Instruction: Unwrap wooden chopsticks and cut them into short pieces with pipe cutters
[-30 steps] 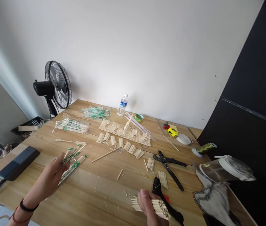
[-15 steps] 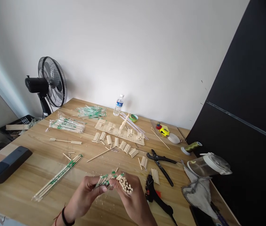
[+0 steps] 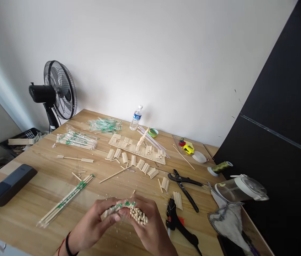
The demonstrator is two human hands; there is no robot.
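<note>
My right hand (image 3: 151, 222) is wrapped around a bundle of wooden chopsticks (image 3: 139, 216), their round ends facing me. Crumpled plastic wrappers (image 3: 111, 209) with green print stretch from the bundle to my left hand (image 3: 93, 222), which pinches them between thumb and fingers. Both hands are close together above the table's near edge. To the left lie several wrapped chopsticks (image 3: 66, 201). A black glue gun (image 3: 178, 222) rests just right of my right hand, beside a small slatted stick panel (image 3: 177, 200).
Beyond my hands stands a slatted stick model (image 3: 136, 148) with small panels (image 3: 140, 164) in front. Pliers (image 3: 183, 186), a water bottle (image 3: 135, 118), wrapped chopsticks (image 3: 77, 139), empty wrappers (image 3: 105, 125), a plastic jar (image 3: 242, 188) and a dark blue box (image 3: 9, 185) surround the work area.
The wrappers between my hands are more crumpled, and the right hand's bundle has shifted slightly left. The view has moved a little. Things on the table stay put.
</note>
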